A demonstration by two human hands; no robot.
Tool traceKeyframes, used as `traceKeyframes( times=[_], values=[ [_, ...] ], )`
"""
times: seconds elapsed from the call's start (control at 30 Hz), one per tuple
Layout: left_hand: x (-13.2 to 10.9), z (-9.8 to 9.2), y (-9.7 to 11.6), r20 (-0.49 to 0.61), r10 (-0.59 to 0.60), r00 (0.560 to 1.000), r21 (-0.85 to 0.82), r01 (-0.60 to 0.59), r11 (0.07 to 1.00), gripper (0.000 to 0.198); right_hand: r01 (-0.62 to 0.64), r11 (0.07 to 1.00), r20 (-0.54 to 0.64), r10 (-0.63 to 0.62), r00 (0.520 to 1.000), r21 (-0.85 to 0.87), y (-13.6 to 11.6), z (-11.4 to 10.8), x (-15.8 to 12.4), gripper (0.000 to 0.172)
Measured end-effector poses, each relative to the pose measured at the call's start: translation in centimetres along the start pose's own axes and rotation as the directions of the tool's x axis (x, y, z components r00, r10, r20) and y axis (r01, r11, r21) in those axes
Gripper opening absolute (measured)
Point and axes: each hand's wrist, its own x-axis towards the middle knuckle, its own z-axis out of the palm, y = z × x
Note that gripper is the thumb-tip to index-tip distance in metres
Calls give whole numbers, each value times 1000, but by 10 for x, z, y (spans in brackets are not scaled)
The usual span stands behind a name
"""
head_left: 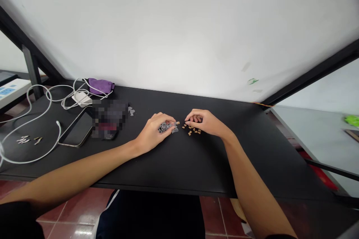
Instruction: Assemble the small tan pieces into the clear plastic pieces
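Note:
My left hand (pixel 154 129) curls around a cluster of tiny clear glass bottles (pixel 163 127). At its thumb and fingertips is one small bottle (pixel 174 123) with a tan cork (pixel 178 122) in its neck, pointing right. My right hand (pixel 203 120) is held just to the right, its thumb and index finger closed in a pinch and the other fingers curled. Whatever sits in that pinch is too small to make out. Several loose corks (pixel 190 133) lie on the black table beneath and beside my right fingers.
Left on the black table (pixel 174 168) lie a phone (pixel 77 129), a blurred dark item (pixel 110 119), a purple cloth pouch (pixel 101 86), a white charger (pixel 82 98) with a looping cable (pixel 42 160), and small metal pieces (pixel 24 140). A white wall (pixel 168 37) rises behind.

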Motion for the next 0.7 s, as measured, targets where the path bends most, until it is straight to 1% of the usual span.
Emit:
traceKeyframes(
  times=[0.2, 0.3, 0.37, 0.5, 0.6, 0.7],
  values=[
    [1, 0, 2, 4, -12, 1000, 5, 12, 1000, 13, 1, 997, 33, 2, 999, -83, 4, 1, 1, 30],
    [1, -1, 3, 21, -16, 1000, 11, 15, 1000, 13, 10, 996, 31, -8, 999, -86, 3, 2, 1, 28],
    [1, -1, 2, 30, -33, 999, 12, 33, 999, 14, 27, 998, 35, -25, 999, -50, -1, 3, 0, 27],
    [1, -1, 1, 44, -79, 996, 3, 79, 997, 15, 43, 995, 69, -49, 996, 86, -16, 9, 0, 27],
    [2, -1, 1, 49, -83, 995, 0, 83, 997, 14, 16, 982, 88, -33, 996, 186, -24, 18, 0, 30],
    [3, -2, 3, 57, -85, 995, 6, 85, 996, 12, -18, 973, 79, 0, 997, 229, -27, 24, 0, 33]
  ],
)
